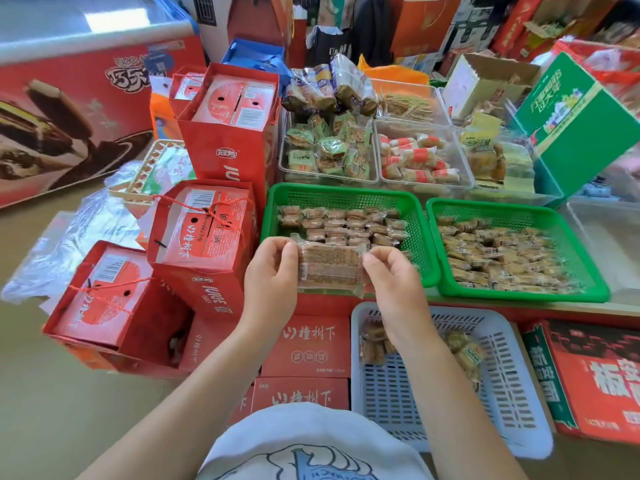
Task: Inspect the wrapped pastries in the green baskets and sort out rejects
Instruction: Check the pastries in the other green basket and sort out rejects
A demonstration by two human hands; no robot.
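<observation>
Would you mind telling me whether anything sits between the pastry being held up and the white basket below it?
Nothing visible does. Both the left hand and the right hand pinch the wrapped pastry above the white basket; only the right forearm crosses the basket's near-left part, leaving most of it open.

Bare forearms, no sleeves in view; white T-shirt with a blue line-drawn graphic across the front.

Red juice cartons left; freezer behind; clear snack bins.
</observation>
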